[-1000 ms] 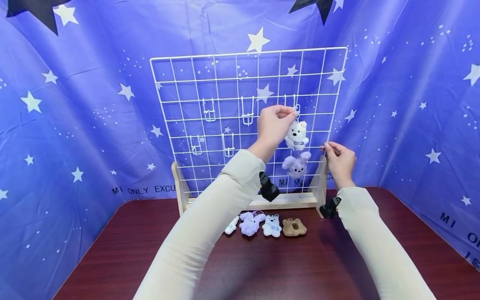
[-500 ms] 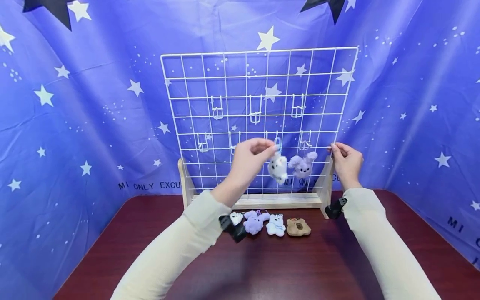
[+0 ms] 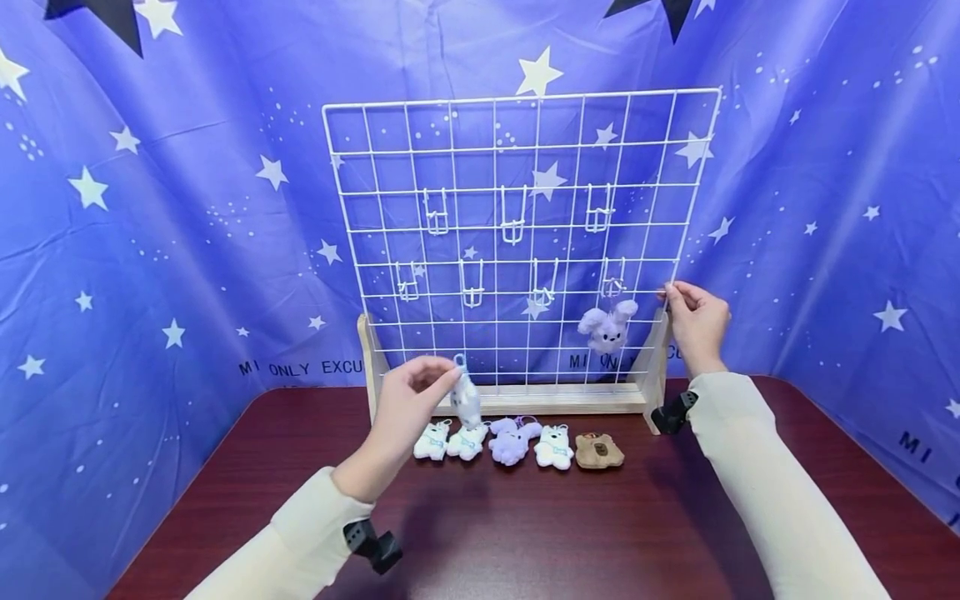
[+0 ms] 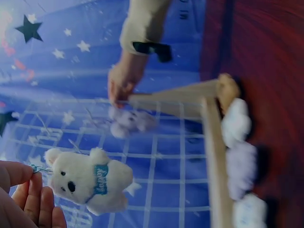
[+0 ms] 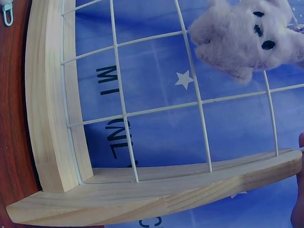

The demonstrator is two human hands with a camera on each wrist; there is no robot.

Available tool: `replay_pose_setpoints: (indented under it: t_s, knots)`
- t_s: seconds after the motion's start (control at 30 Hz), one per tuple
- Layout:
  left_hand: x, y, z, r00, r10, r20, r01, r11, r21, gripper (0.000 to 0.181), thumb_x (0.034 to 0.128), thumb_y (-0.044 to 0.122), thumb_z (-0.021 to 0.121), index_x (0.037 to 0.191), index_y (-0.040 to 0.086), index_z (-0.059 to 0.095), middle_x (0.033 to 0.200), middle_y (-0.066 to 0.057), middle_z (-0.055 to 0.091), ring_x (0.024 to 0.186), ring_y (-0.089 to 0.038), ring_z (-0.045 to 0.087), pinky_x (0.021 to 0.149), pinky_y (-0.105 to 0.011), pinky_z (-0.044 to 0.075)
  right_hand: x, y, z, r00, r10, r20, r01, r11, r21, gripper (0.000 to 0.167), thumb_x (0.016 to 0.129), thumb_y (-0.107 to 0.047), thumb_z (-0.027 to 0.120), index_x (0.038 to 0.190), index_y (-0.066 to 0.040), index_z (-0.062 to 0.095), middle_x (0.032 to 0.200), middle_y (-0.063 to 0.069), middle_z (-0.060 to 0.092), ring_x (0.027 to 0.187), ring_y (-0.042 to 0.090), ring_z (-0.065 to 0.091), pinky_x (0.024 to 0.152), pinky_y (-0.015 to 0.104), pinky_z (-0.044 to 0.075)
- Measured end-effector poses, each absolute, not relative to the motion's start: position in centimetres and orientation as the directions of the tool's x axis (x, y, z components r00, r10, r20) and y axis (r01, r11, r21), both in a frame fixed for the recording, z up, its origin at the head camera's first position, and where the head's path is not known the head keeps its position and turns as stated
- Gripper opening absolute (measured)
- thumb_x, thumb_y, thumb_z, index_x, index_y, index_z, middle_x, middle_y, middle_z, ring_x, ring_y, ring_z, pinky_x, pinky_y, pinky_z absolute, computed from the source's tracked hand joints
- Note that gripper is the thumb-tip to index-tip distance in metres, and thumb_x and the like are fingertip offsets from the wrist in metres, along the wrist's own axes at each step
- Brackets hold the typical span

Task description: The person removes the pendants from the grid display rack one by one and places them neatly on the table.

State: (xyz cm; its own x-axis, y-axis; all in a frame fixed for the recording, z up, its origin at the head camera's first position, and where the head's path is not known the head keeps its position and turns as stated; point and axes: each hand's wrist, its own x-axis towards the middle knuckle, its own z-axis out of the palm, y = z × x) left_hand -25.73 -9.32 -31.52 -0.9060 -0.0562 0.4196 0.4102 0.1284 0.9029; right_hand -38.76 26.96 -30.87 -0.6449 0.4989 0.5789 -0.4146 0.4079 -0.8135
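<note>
My left hand pinches the clasp of a white bear plush keychain, which dangles just above the row of plush keychains on the table. In the left wrist view this bear wears a teal bib. With thumb and fingers, my right hand grips the right edge of a white wire grid rack. From a lower hook at the right of the rack hangs a purple bunny plush keychain. Several other white hooks on the grid carry nothing.
Along the rack's wooden base lie white bear plushes, a purple bunny plush and a brown plush. All rest on the dark red table. A blue starry curtain surrounds the back and sides.
My left hand has taken the white bear off the upper right hook and carried it down and left toward the row. My right hand keeps its grip on the rack edge.
</note>
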Motion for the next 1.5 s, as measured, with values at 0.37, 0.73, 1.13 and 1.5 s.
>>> replay_pose_setpoints:
  t_s: [0.37, 0.73, 1.13, 1.5]
  knots:
    - [-24.1, -12.8, -35.8, -0.932, -0.127, 0.338, 0.307, 0.213, 0.927, 0.010, 0.0828, 0.002, 0.068, 0.091, -0.004, 0.068, 0.076, -0.002, 0.065, 0.069, -0.005, 0.057, 0.063, -0.019, 0.046, -38.5, 27.0, -30.7, -0.648, 0.509, 0.567, -0.404, 0.401, -0.822, 0.028, 0.089, -0.021, 0.066, 0.104, 0.002, 0.071, 0.070, -0.022, 0.065, 0.064, -0.013, 0.057, 0.057, 0.007, 0.042]
    - [-22.1, -15.0, -39.1, -0.950, -0.157, 0.268, 0.225, 0.248, 0.942, 0.011, 0.0825, 0.003, 0.069, 0.091, -0.003, 0.068, 0.078, -0.008, 0.067, 0.069, -0.006, 0.057, 0.063, -0.019, 0.045, -38.6, 26.8, -30.5, -0.668, 0.499, 0.552, -0.407, 0.376, -0.832, 0.027, 0.089, -0.019, 0.066, 0.105, 0.003, 0.070, 0.075, -0.014, 0.070, 0.066, -0.012, 0.059, 0.059, 0.007, 0.043]
    - [-20.1, -15.9, -41.1, -0.969, -0.166, 0.182, 0.140, 0.239, 0.961, 0.010, 0.0820, 0.003, 0.069, 0.090, -0.002, 0.067, 0.078, -0.004, 0.067, 0.070, -0.007, 0.057, 0.064, -0.020, 0.045, -38.7, 27.0, -30.7, -0.662, 0.498, 0.560, -0.436, 0.352, -0.828, 0.029, 0.089, -0.019, 0.065, 0.104, 0.006, 0.069, 0.065, -0.029, 0.060, 0.064, -0.012, 0.059, 0.058, 0.006, 0.043]
    - [-20.9, -16.0, -42.6, -0.974, -0.160, 0.162, 0.125, 0.221, 0.967, 0.009, 0.0818, 0.002, 0.069, 0.090, -0.003, 0.067, 0.078, -0.005, 0.067, 0.069, -0.007, 0.058, 0.064, -0.020, 0.047, -38.7, 27.0, -30.8, -0.662, 0.503, 0.555, -0.439, 0.340, -0.832, 0.028, 0.088, -0.017, 0.066, 0.104, 0.006, 0.069, 0.063, -0.030, 0.059, 0.064, -0.011, 0.059, 0.057, 0.006, 0.042]
